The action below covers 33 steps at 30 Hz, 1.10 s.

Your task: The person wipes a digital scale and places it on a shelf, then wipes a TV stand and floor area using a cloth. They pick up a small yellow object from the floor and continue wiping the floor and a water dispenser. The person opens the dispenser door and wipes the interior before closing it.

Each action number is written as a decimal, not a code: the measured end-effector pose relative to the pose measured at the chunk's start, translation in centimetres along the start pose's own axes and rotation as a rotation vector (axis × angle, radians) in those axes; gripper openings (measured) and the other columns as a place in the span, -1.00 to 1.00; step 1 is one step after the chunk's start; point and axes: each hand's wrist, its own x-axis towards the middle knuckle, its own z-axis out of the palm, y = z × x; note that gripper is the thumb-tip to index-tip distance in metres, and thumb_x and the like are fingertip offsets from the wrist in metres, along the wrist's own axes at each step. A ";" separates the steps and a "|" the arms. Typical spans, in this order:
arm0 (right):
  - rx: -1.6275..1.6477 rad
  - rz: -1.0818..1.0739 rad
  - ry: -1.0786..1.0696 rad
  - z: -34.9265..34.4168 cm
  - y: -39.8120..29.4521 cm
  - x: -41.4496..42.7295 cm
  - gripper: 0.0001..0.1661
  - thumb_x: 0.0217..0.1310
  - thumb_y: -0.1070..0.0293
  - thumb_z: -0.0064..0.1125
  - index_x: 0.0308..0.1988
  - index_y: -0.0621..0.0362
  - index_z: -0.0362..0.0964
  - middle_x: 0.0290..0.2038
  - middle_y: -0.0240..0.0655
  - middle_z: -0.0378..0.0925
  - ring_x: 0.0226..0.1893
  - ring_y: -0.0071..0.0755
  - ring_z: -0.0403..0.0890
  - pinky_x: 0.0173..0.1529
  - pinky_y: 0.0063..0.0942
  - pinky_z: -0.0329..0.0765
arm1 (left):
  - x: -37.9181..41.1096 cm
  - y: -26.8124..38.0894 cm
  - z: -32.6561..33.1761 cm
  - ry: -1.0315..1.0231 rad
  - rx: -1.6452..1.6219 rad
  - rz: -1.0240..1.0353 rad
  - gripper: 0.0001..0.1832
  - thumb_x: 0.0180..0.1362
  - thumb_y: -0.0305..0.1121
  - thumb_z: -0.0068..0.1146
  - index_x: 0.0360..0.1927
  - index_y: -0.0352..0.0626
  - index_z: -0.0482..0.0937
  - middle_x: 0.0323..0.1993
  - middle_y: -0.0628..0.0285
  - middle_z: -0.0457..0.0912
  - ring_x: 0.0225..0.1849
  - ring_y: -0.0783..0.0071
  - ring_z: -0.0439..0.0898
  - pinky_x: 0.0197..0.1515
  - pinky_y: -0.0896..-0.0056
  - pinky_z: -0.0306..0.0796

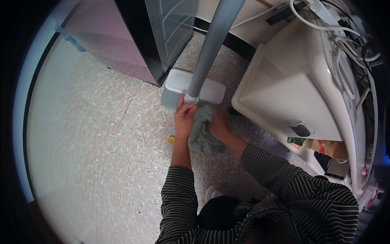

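Observation:
A thick grey pole (210, 48) rises from a white collar on a flat base (213, 88), white above and grey along the near edge, standing on the floor. My left hand (185, 117) is at the collar, its fingers against the near side of the base; whether they grip it is unclear. Just right of it, a bunched grey-green cloth (203, 134) hangs down from below the collar. My right hand (220, 125) is closed on the cloth's right side, its fingertips blurred and partly hidden in the folds.
A small yellow round object (171, 140) lies on the floor left of my left wrist. On the right stands a cream cabinet (274, 82) with a dark handle and an opening holding packages. White cables (344, 45) tangle above it. A dark-framed panel (137, 39) stands beyond the base.

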 end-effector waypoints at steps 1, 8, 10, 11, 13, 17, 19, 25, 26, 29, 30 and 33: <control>0.209 0.049 -0.098 -0.3 -0.2 -0.8 -0.43 -0.11 0.46 0.14 0.00 0.20 0.20 0.00 -0.01 0.25 0.05 0.01 0.29 0.08 -0.23 0.27 | -0.7 0.5 -0.6 0.006 0.002 -0.018 -0.94 -0.02 -0.62 0.09 -0.44 -0.27 0.55 0.14 0.01 0.33 0.07 0.49 0.37 -0.02 0.47 0.28; 0.827 -0.094 -0.292 -3.4 -5.0 -5.4 -0.31 -0.11 0.51 0.08 0.11 0.17 0.13 0.04 -0.11 0.28 0.09 -0.20 0.31 0.13 -0.38 0.24 | -11.6 3.1 -3.4 0.128 -0.462 -0.207 -0.95 0.04 -0.59 0.05 -0.46 -0.27 0.54 -0.11 0.12 0.51 0.03 0.43 0.38 0.03 0.42 0.22; 0.838 -0.248 -0.358 -4.1 -6.6 -5.2 -0.25 -0.12 0.51 0.07 0.16 0.15 0.08 0.06 -0.14 0.25 0.10 -0.21 0.29 0.15 -0.39 0.22 | -12.0 3.9 -4.6 0.094 -0.546 -0.263 -0.97 0.05 -0.57 0.06 -0.45 -0.27 0.54 -0.17 0.18 0.51 -0.05 0.47 0.40 -0.01 0.45 0.23; 0.882 -0.322 -0.402 -4.5 -7.1 -4.7 -0.23 -0.13 0.51 0.06 0.17 0.14 0.05 0.08 -0.15 0.24 0.11 -0.21 0.28 0.16 -0.39 0.21 | -11.9 4.2 -5.0 0.073 -0.589 -0.292 -0.97 0.05 -0.56 0.07 -0.44 -0.27 0.54 -0.20 0.20 0.52 -0.09 0.49 0.42 -0.02 0.46 0.24; 0.938 -0.401 -0.487 -5.2 -8.0 -4.0 -0.19 -0.13 0.50 0.08 0.20 0.13 0.01 0.11 -0.16 0.21 0.12 -0.21 0.27 0.17 -0.39 0.20 | -10.3 5.7 -5.2 0.116 -0.485 -0.245 -0.98 0.05 -0.57 0.09 -0.43 -0.28 0.53 -0.26 0.27 0.51 -0.22 0.55 0.43 -0.08 0.49 0.27; 0.756 -0.376 -0.386 -6.1 -6.9 -2.8 -0.19 -0.08 0.45 0.13 0.20 0.11 0.00 0.13 -0.13 0.19 0.14 -0.16 0.25 0.16 -0.36 0.22 | -5.8 7.5 -5.6 0.203 -0.338 -0.165 -0.96 0.03 -0.62 0.05 -0.43 -0.31 0.53 -0.11 0.24 0.45 -0.18 0.54 0.43 -0.16 0.54 0.31; 0.620 -0.251 -0.243 -5.8 -5.1 -2.2 -0.22 -0.05 0.42 0.14 0.19 0.12 0.02 0.12 -0.11 0.19 0.13 -0.13 0.26 0.16 -0.34 0.23 | -3.1 7.5 -6.1 0.241 -0.187 0.010 -0.94 0.02 -0.62 0.06 -0.43 -0.30 0.54 -0.07 0.20 0.44 -0.15 0.51 0.43 -0.16 0.54 0.31; 0.299 -0.148 -0.044 -2.9 -0.5 0.4 -0.29 -0.01 0.38 0.15 0.15 0.19 0.07 0.10 -0.09 0.19 0.11 -0.06 0.26 0.14 -0.23 0.25 | 6.7 6.8 -3.0 0.106 0.456 0.449 -0.90 -0.11 -0.57 0.19 -0.45 -0.22 0.57 -0.08 0.06 0.46 -0.10 0.20 0.47 -0.11 0.44 0.34; 0.207 -0.196 -0.016 -2.5 -0.5 1.0 -0.29 -0.01 0.38 0.16 0.14 0.19 0.07 0.11 -0.08 0.18 0.11 -0.05 0.25 0.14 -0.22 0.25 | 8.2 6.2 -2.3 0.024 0.480 0.422 -0.90 -0.12 -0.56 0.19 -0.46 -0.20 0.58 -0.08 0.07 0.46 -0.10 0.16 0.45 -0.10 0.40 0.33; 0.080 -0.311 0.044 -1.6 -1.0 2.8 -0.29 -0.03 0.38 0.17 0.13 0.19 0.10 0.08 -0.07 0.17 0.09 -0.02 0.25 0.12 -0.19 0.26 | 11.7 1.9 -1.1 -0.208 0.622 0.430 -0.88 -0.15 -0.54 0.16 -0.46 -0.16 0.59 -0.07 0.10 0.46 -0.08 0.08 0.41 -0.04 0.31 0.31; 0.060 -0.337 0.060 -1.5 -1.2 3.4 -0.29 -0.04 0.37 0.17 0.13 0.18 0.10 0.07 -0.07 0.18 0.07 -0.01 0.25 0.11 -0.18 0.26 | 12.3 1.0 -0.5 -0.280 0.708 0.493 -0.87 -0.16 -0.53 0.15 -0.46 -0.14 0.59 -0.06 0.12 0.46 -0.06 0.07 0.39 -0.01 0.28 0.30; -0.049 -0.301 0.065 -1.6 -1.3 4.9 -0.29 -0.06 0.36 0.17 0.13 0.11 0.13 -0.04 -0.10 0.24 -0.05 -0.02 0.34 0.00 -0.17 0.35 | 13.0 -0.7 0.0 -0.391 0.939 0.490 -0.89 -0.13 -0.40 0.08 -0.51 0.00 0.63 0.00 0.20 0.45 0.03 0.06 0.32 0.09 0.27 0.20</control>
